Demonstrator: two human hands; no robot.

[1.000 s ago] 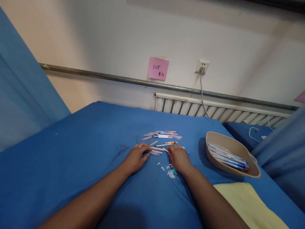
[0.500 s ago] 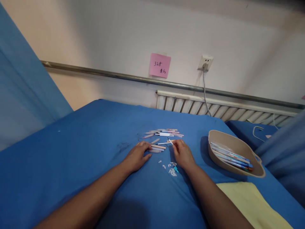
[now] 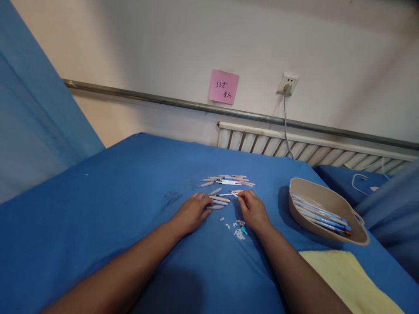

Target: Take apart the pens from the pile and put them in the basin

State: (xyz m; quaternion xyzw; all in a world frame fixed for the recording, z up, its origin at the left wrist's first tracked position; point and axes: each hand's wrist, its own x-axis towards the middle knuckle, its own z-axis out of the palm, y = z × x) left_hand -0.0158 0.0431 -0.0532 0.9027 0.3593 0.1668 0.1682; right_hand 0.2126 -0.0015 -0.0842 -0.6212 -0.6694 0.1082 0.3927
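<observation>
Loose pen parts lie in a small heap on a blue cloth-covered table. My left hand rests flat on the cloth, its fingertips touching a few pale pen barrels. My right hand is curled beside them, pinching a thin white pen refill at its fingertips. A scatter of tiny white and teal bits sits between my wrists.
A beige oval tray holding several blue pens stands at the right. A yellow cloth lies at the lower right. Behind the table are a radiator, a wall socket with a cable and a pink note.
My right hand lifted a thin white refill off the cloth and drew it up toward the heap. My left hand stayed by the barrels. The camera tilted slightly.
</observation>
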